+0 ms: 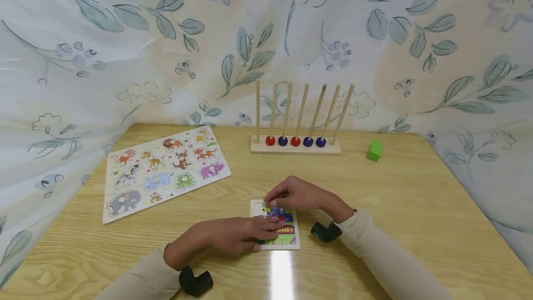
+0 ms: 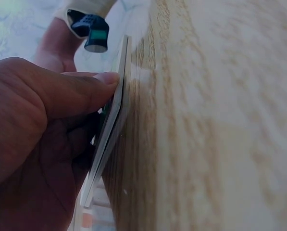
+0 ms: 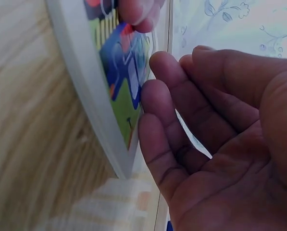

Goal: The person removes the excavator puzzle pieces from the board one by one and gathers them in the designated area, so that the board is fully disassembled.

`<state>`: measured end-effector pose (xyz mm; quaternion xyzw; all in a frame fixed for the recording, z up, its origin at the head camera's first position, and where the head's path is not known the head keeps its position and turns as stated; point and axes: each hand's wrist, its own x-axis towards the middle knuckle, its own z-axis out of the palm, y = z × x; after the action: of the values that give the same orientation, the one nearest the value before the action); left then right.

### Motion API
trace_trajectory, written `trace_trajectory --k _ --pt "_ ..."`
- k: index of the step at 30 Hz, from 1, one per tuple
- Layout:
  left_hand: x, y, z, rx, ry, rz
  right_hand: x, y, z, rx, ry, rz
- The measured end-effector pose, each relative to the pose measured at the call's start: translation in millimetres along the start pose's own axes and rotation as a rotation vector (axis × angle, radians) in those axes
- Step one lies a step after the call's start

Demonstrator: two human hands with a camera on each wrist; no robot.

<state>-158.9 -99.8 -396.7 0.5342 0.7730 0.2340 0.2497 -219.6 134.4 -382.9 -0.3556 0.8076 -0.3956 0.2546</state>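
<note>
A small jigsaw puzzle (image 1: 287, 240) in a white frame lies on the table before me, its colourful picture partly covered by both hands. My left hand (image 1: 237, 235) lies across it from the left with its fingers extended over the pieces. In the left wrist view the left thumb (image 2: 107, 78) rests at the edge of the frame. Over the top right part of the puzzle is my right hand (image 1: 301, 194), its fingers loosely bent. The right fingertips (image 3: 155, 94) are right at the puzzle's surface in the right wrist view, and no loose piece shows between them and the thumb.
A large animal peg puzzle (image 1: 166, 170) lies at the left. At the back stands a wooden rack of upright rods (image 1: 295, 147) with red and blue beads. A green block (image 1: 374, 150) sits to its right. A floral cloth (image 1: 250, 36) hangs behind the wooden table (image 1: 399, 198).
</note>
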Motion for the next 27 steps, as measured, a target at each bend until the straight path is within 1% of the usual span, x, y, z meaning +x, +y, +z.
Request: trace_trajectory --k 6,11,16,20,27 --pt "1.7 2.7 0.5 0.006 0.003 0.006 -0.9 4.0 2.5 -0.009 -0.003 -0.021" --pt "1.1 3.0 -0.2 -0.003 0.007 0.012 1.3 3.2 3.3 -0.005 -0.003 -0.020" --pt "-0.2 0.9 1.0 -0.019 0.005 0.000 5.1 2.5 4.5 -0.014 -0.007 -0.041" --pt "-0.2 0.6 1.6 -0.018 0.004 -0.009 6.6 1.3 4.4 -0.029 -0.004 -0.041" --pt "0.8 0.8 1.0 -0.005 -0.002 -0.009 7.9 1.7 4.5 -0.010 0.011 -0.046"
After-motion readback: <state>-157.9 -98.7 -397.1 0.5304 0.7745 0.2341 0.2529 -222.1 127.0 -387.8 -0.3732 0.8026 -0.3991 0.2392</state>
